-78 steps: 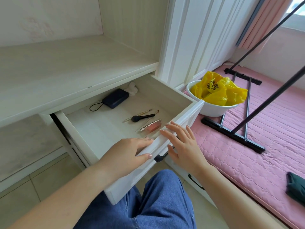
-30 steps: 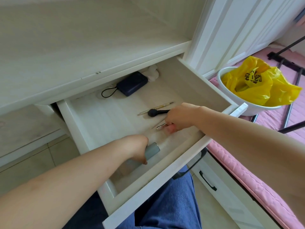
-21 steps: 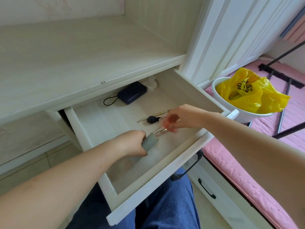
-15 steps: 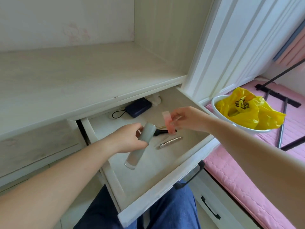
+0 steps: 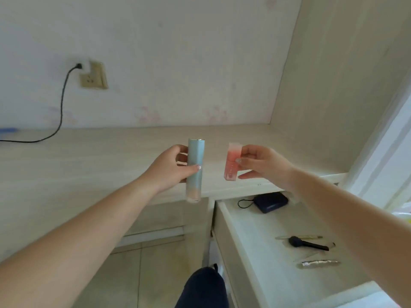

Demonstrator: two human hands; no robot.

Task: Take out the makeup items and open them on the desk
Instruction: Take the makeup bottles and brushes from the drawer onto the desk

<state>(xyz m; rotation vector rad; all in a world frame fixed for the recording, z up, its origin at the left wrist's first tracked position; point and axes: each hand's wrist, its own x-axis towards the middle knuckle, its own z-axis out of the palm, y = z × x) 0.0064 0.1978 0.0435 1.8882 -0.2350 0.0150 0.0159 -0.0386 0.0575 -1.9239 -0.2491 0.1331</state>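
While both hands are hovering at frame centre above the table [image 5: 89,165], the left hand [image 5: 171,170] is gripping an upright pale-blue tube [image 5: 195,165] and the right hand [image 5: 262,165] is pinching a pink gloss bottle [image 5: 232,163]. Lying in the open drawer [image 5: 244,252], lower right: dark pouch [image 5: 270,202], black brush [image 5: 308,243], silver stick [image 5: 319,263].

Pale wood-grain counter [image 5: 89,165]: a thin black cable [image 5: 33,141] trails across its left rear. Open white drawer [image 5: 235,245] below its right end holds a dark navy pouch with loop cord [image 5: 270,202] at the back, a black-headed brush [image 5: 308,243], a slim pale stick [image 5: 299,237] just behind it, and a silver tube [image 5: 319,263] nearer the front.
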